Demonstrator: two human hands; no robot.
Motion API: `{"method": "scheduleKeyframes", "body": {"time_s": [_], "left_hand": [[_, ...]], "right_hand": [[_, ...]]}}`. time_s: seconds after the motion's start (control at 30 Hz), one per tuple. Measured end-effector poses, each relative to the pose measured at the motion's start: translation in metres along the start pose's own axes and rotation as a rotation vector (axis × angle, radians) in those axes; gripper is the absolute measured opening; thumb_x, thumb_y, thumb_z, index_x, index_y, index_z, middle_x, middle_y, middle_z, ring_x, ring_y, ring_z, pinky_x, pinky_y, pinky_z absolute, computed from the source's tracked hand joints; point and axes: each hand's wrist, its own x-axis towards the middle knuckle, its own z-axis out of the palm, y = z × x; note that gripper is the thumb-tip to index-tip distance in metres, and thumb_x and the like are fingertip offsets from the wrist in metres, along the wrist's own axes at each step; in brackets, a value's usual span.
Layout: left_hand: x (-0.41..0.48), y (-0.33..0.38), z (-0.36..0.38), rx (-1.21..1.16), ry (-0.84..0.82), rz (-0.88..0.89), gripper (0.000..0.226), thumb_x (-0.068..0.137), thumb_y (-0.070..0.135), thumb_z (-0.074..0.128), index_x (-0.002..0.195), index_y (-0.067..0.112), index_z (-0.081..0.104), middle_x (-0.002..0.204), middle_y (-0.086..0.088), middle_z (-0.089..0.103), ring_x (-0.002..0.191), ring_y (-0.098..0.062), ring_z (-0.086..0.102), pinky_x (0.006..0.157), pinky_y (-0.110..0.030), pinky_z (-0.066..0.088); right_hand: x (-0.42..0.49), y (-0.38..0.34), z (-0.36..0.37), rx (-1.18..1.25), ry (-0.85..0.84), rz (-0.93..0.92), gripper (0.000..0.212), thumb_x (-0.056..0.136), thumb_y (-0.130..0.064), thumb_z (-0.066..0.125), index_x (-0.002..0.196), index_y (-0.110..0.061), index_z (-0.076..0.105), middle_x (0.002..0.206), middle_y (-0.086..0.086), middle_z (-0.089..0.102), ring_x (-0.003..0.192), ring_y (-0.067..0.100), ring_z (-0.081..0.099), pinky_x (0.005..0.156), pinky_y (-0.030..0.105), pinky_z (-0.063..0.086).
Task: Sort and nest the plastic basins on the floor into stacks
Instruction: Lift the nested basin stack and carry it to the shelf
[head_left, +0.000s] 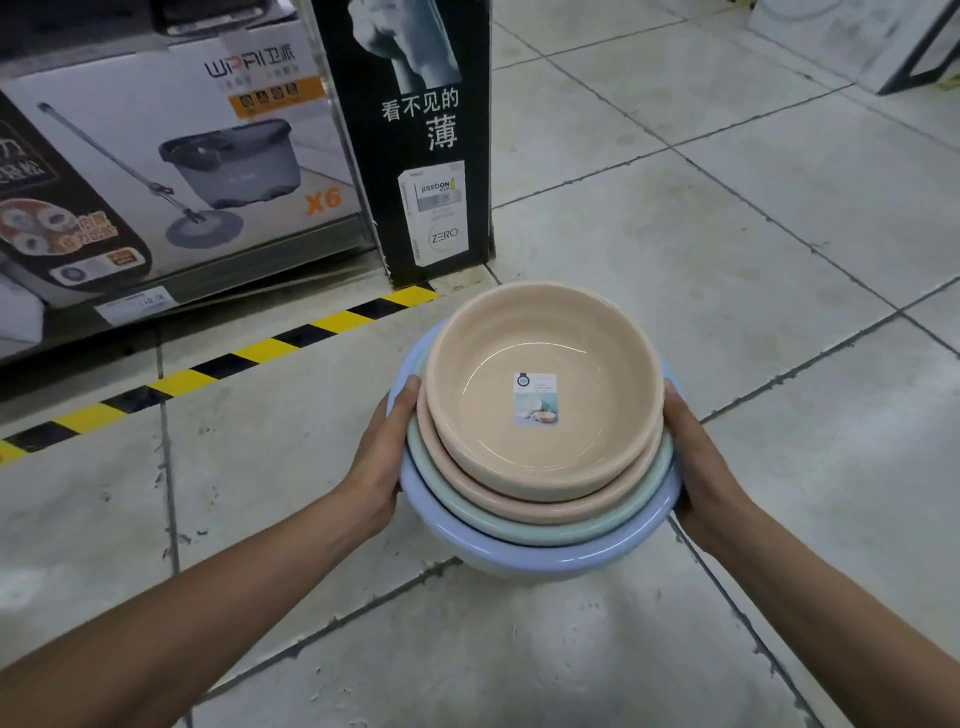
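Left of the basin stack (540, 519): mop-bucket carton (171, 156), hazard tape (218, 364) on floor tiles (779, 260), black box (415, 130) just behind. Left hand (387, 457) clamped on the stack's left rim, right hand (698, 462) clamped on its right rim. Nested in the stack: two beige basins (540, 364) on top, sticker (536, 398) inside, then green basin (457, 493), blue basin (519, 551) outermost.
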Motion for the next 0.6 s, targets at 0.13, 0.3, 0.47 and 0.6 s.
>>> {"method": "scheduleKeyframes", "body": {"time_s": [0.13,0.3,0.47,0.6], "left_hand": [[0.005,0.013,-0.021,-0.033,0.060,0.057,0.053,0.084,0.067,0.059,0.127,0.036,0.064,0.117,0.002,0.074,0.110,-0.018,0.070,0.103,-0.049,0.050],[-0.022,0.042,-0.090,-0.083,0.192,0.115,0.060,0.078,0.069,0.062,0.129,0.038,0.062,0.122,0.008,0.072,0.112,-0.016,0.068,0.101,-0.048,0.050],[-0.102,0.111,-0.167,-0.181,0.342,0.171,0.043,0.090,0.057,0.058,0.131,0.044,0.060,0.126,0.011,0.070,0.115,-0.013,0.067,0.097,-0.042,0.051],[-0.209,0.172,-0.228,-0.296,0.482,0.151,0.060,0.082,0.058,0.062,0.135,0.030,0.060,0.129,0.002,0.069,0.119,-0.019,0.065,0.101,-0.044,0.049]], "right_hand": [[0.007,-0.019,0.027,-0.050,-0.041,0.037,0.044,0.082,-0.069,0.062,0.116,-0.041,0.071,0.116,-0.002,0.075,0.108,0.022,0.071,0.100,0.050,0.051],[-0.001,-0.052,0.098,-0.172,-0.051,-0.009,0.057,0.083,-0.070,0.060,0.128,-0.036,0.063,0.117,-0.004,0.074,0.108,0.020,0.071,0.099,0.052,0.053],[-0.050,-0.120,0.187,-0.242,-0.148,-0.061,0.048,0.091,-0.056,0.059,0.134,-0.033,0.060,0.124,-0.006,0.071,0.115,0.018,0.068,0.102,0.048,0.051],[-0.118,-0.187,0.278,-0.298,-0.308,-0.042,0.044,0.093,-0.050,0.060,0.134,-0.033,0.060,0.124,-0.005,0.071,0.115,0.018,0.067,0.101,0.046,0.051]]}}
